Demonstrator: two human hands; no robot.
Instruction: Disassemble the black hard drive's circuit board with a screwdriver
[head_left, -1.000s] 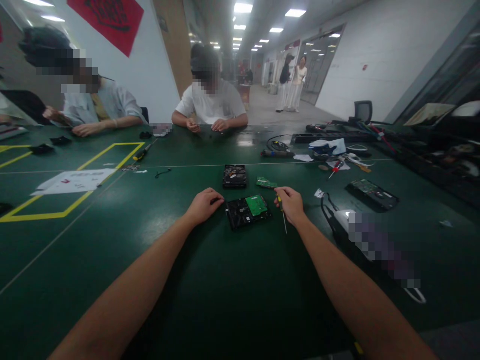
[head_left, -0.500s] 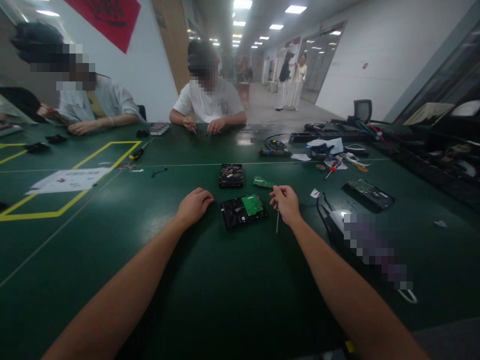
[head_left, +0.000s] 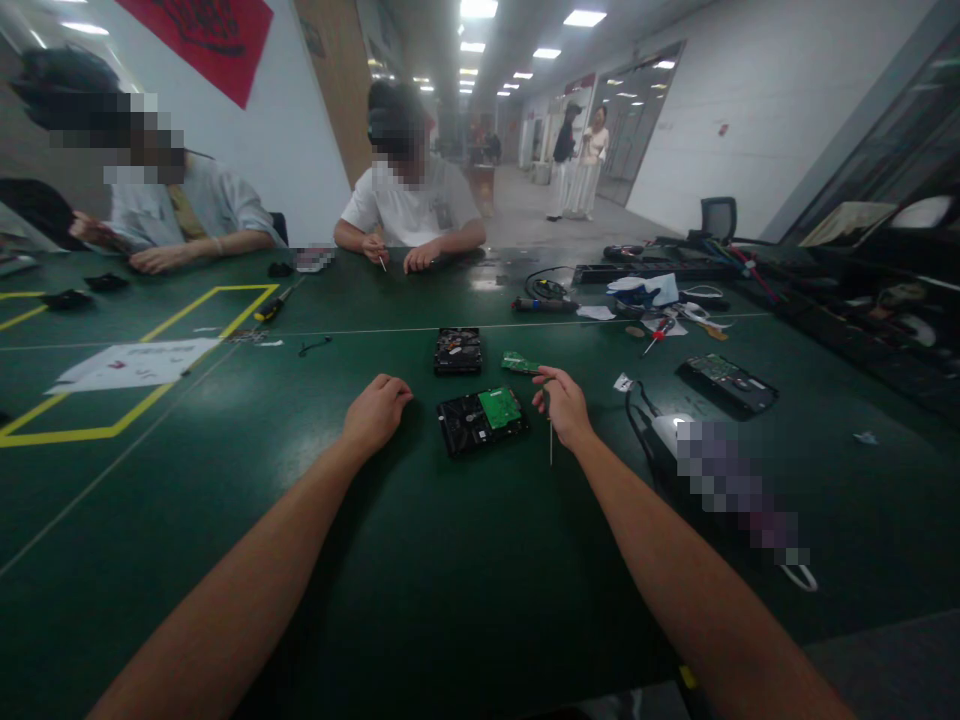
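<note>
In the middle of the green table a black hard drive with a green circuit board (head_left: 461, 428) lies flat, between my two hands. To its left my left hand (head_left: 377, 415) rests low at the table, fingers curled together; anything inside the pinch is hidden. My right hand (head_left: 564, 410), right of the drive, is closed around a thin screwdriver (head_left: 551, 440), its metal shaft pointing down toward the table. Just beyond the right fingertips lies a loose green circuit board (head_left: 517, 362). A second hard drive (head_left: 457, 350) sits behind the first one.
Another hard drive (head_left: 727, 385) and a cable-attached device (head_left: 675, 430), partly blurred out, lie at right. A red-handled screwdriver (head_left: 660, 333), papers and cables are farther back. White paper (head_left: 135, 365) and a yellow screwdriver (head_left: 270, 306) lie left. Two people sit opposite.
My left hand has shifted slightly left, away from the drive. The right hand has turned a little, its fingers loosened around the screwdriver. The whole view has shifted slightly.
</note>
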